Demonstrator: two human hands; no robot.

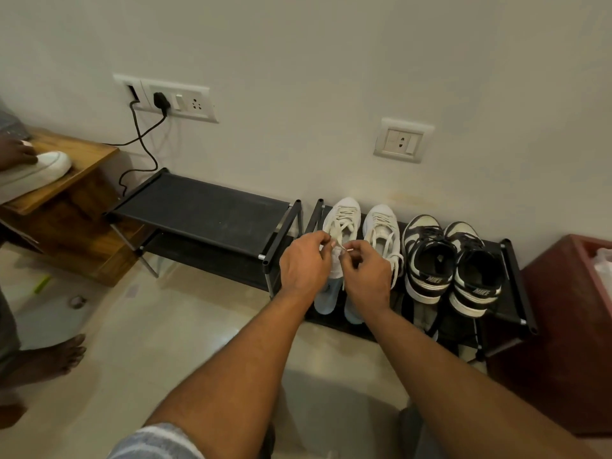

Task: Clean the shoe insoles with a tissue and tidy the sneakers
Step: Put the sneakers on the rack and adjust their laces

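Note:
A pair of white sneakers stands on the right black shoe rack (510,306), toes to the wall. Over the left white sneaker (342,215), my left hand (303,263) and my right hand (367,271) each pinch a strand of its white lace (342,248). The right white sneaker (381,226) stands beside it with loose laces. Right of that pair sits a black-and-white pair of sneakers (450,260). No tissue is in view.
An empty black shoe rack (198,207) stands to the left. Further left, another person's hand (16,152) rests on a white shoe (36,170) on a wooden cabinet (73,207); their bare foot (56,356) is on the floor. A dark red bin (563,326) stands at right.

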